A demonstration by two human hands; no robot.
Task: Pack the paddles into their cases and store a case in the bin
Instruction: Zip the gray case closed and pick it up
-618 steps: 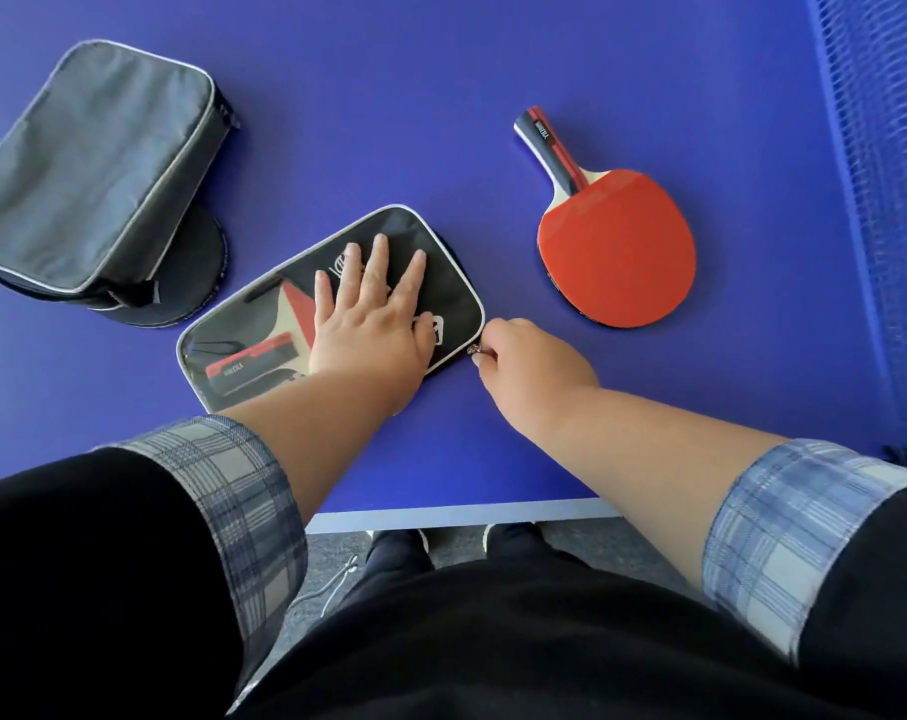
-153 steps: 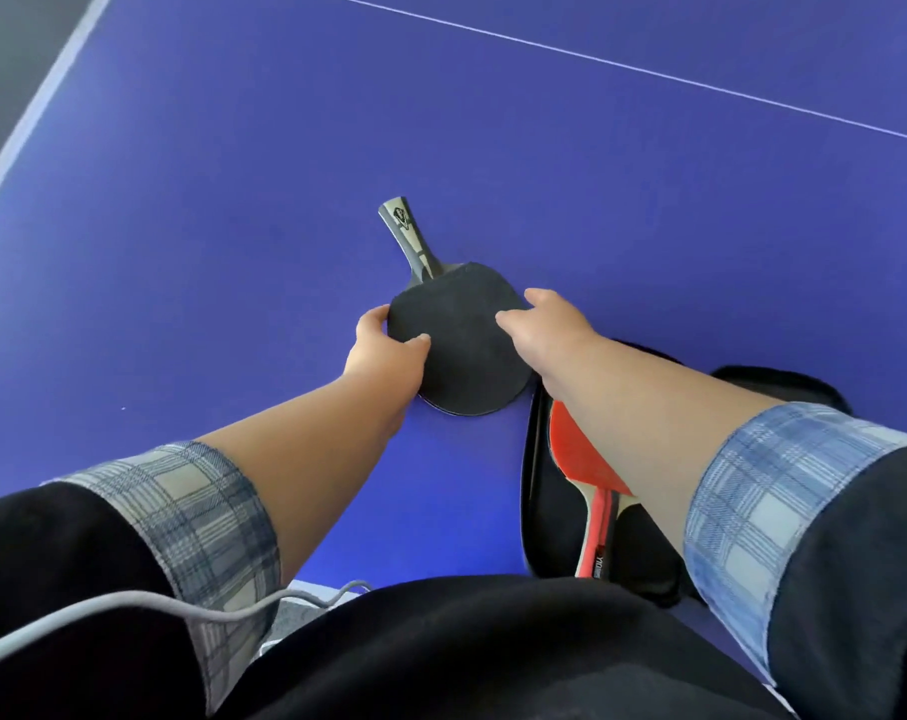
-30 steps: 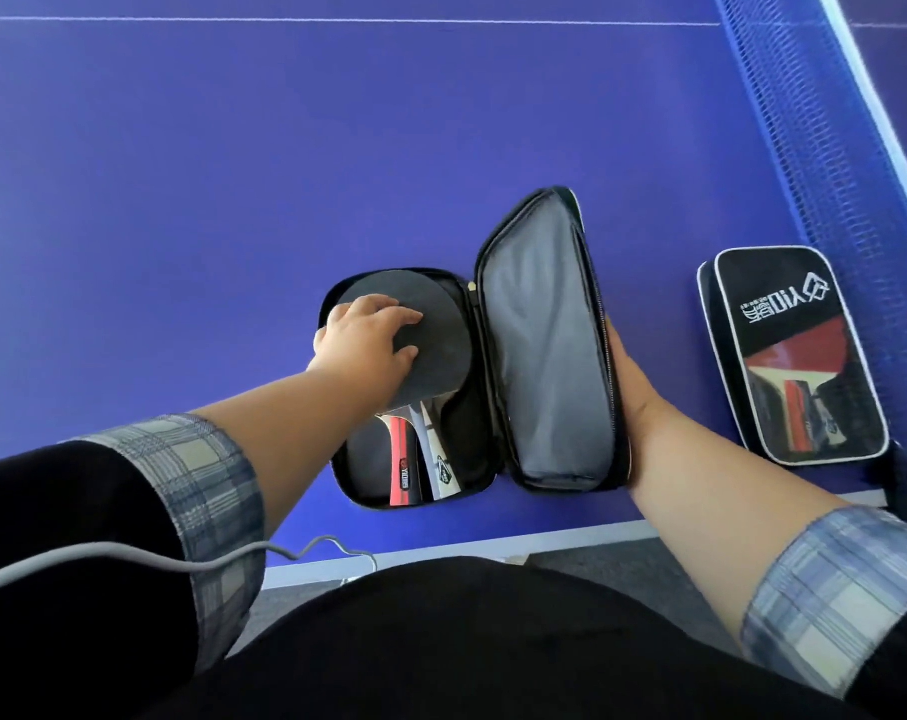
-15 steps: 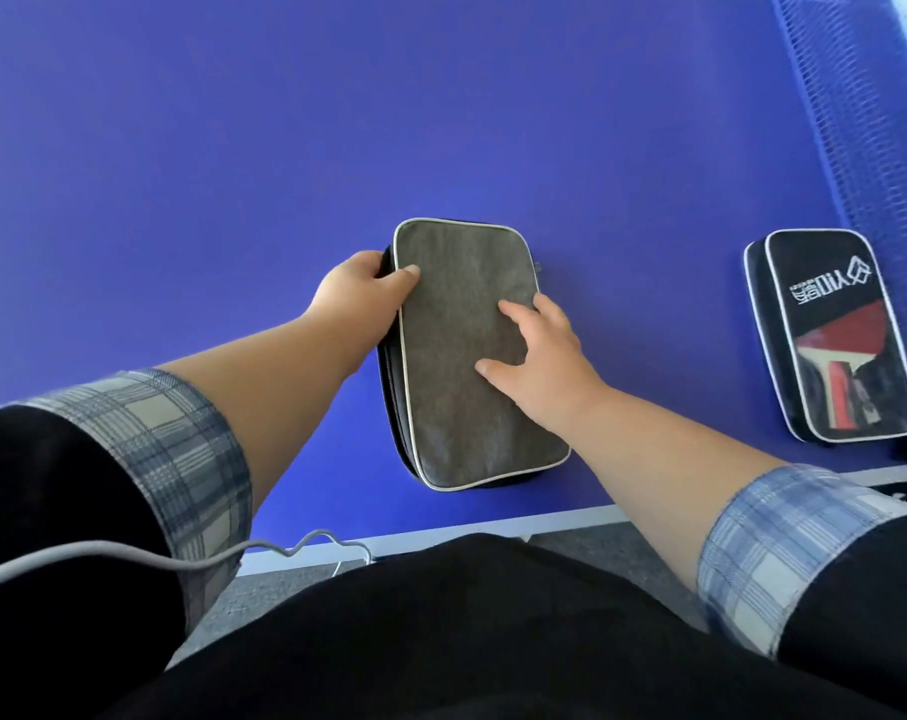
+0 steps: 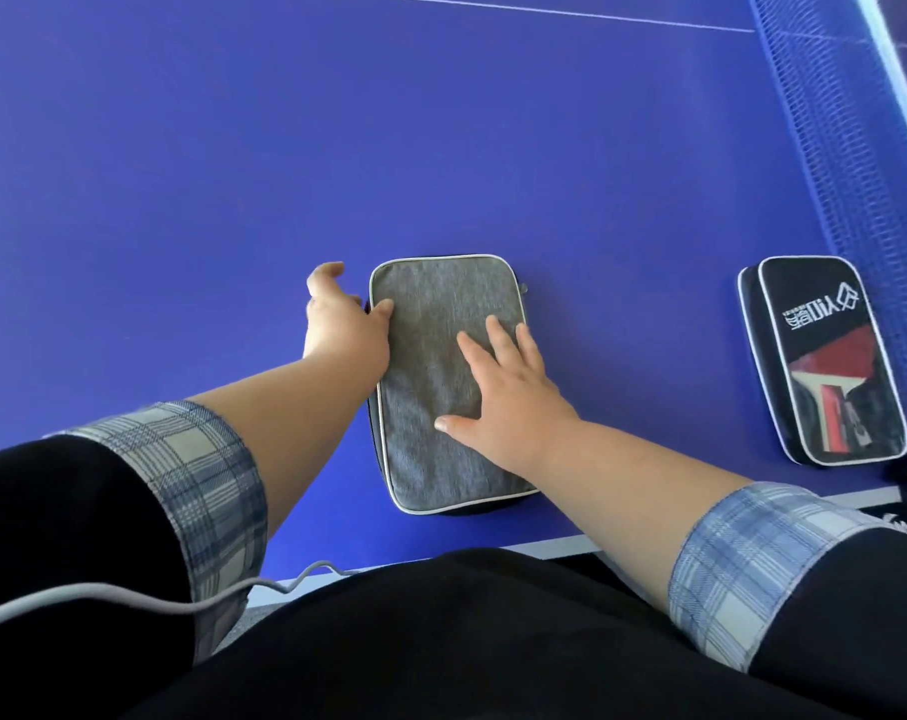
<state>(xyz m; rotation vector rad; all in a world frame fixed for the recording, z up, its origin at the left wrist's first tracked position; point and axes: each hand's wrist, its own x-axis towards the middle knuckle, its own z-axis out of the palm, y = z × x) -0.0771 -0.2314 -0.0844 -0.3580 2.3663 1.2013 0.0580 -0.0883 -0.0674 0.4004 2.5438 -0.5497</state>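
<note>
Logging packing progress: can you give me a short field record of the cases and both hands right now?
grey case: closed, flat on table
right hand: flat on grey case
left hand: at case's left edge, thumb on top
black case: closed, beside net
bin: not in view

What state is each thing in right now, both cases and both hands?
Grey case: lid folded down, flat on the table; zip cannot be judged.
Black case: closed, flat beside the net, red paddle visible through its window.
Left hand: at the grey case's left edge, thumb on top; grip unclear.
Right hand: flat, fingers spread, pressing on the grey case.
</note>
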